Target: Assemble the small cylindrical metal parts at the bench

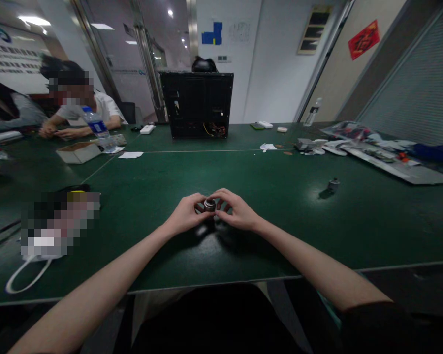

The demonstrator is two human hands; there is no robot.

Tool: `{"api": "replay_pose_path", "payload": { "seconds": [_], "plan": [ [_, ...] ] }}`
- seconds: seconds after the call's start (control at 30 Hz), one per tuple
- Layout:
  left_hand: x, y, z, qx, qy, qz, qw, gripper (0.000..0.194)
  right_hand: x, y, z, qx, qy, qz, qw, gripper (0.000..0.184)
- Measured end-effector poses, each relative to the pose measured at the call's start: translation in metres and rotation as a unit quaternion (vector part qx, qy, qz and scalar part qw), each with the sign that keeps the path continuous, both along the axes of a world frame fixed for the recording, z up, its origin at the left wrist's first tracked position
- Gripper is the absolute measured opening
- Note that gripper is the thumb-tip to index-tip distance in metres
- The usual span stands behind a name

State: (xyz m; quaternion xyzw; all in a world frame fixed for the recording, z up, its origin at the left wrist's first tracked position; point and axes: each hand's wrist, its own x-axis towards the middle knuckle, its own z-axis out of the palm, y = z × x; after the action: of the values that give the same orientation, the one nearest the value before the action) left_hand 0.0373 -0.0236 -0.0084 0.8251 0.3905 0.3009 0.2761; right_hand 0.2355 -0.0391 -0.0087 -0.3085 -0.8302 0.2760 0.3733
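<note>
A small round metal part (209,205) with a shiny ring-shaped top is held between my two hands, just above the green table (162,177). The fingers of my left hand (187,212) are closed on its left side. From the right, my right hand (237,210) grips it with curled fingers and thumb. Its lower portion is partly hidden by my fingers, and its exact kind is too small to make out. To the right, a separate small grey metal cylinder (333,185) stands upright on the table, touched by neither hand.
Across the table stands a black open-backed case (201,105). A water bottle (98,128) and a cardboard box (79,152) are at the left, near a seated person (105,105). A white board (387,164) with loose parts lies right. A pixelated item (61,221) rests near left.
</note>
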Motion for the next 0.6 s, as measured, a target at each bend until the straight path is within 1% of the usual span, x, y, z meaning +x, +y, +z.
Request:
{"api": "replay_pose_path", "payload": {
  "seconds": [0.1,0.2,0.33,0.47,0.6],
  "plan": [
    [0.001,-0.004,0.003,0.041,0.055,-0.010,0.998,0.023,0.000,0.003,-0.002,-0.027,0.027,-0.019,0.999,0.020],
    [0.002,-0.007,0.005,0.074,0.100,-0.005,0.992,0.020,0.000,0.006,-0.004,-0.054,0.044,-0.022,0.997,0.017],
    [0.003,-0.009,0.006,0.087,0.121,-0.006,0.989,0.021,0.002,0.008,-0.003,-0.083,0.050,-0.020,0.995,0.011],
    [0.003,-0.008,0.005,0.093,0.125,-0.007,0.988,0.021,0.002,0.008,-0.002,-0.071,0.053,-0.032,0.996,0.010],
    [0.002,-0.006,0.004,0.094,0.117,-0.001,0.989,0.024,0.004,0.011,0.000,-0.057,0.075,-0.070,0.993,0.013]
  ]
}}
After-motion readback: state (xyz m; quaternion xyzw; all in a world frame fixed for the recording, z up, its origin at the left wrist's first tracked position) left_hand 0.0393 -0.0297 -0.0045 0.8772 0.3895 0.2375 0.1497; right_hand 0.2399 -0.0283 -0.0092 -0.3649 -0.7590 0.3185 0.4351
